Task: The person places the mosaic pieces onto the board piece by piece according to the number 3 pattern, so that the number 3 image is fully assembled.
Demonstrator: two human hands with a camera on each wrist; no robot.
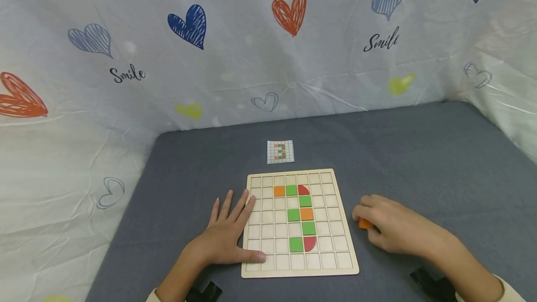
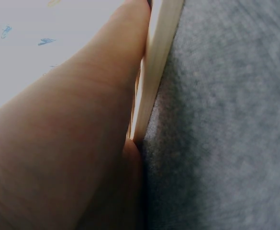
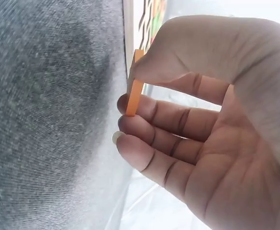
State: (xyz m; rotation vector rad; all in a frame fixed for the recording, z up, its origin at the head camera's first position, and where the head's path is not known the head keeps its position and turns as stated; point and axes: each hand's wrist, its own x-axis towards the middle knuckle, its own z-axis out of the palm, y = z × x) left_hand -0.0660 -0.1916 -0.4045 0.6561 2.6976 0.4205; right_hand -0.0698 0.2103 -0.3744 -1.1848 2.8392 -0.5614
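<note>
A wooden grid board lies on the grey cloth. Set in its cells are several green square tiles, orange squares in two cells, and two red quarter-round tiles. Fingers spread, my left hand rests at the board's left edge, its thumb over the lower-left cells. To the right of the board, my right hand pinches an orange tile between thumb and fingers, low over the cloth. The right wrist view shows this tile edge-on. In the left wrist view, the hand overlaps the board's side.
Behind the board lies a small printed card with a grid of coloured squares. Grey cloth covers the table. A white curtain with printed hearts hangs at the back and sides. Dark straps sit near both wrists.
</note>
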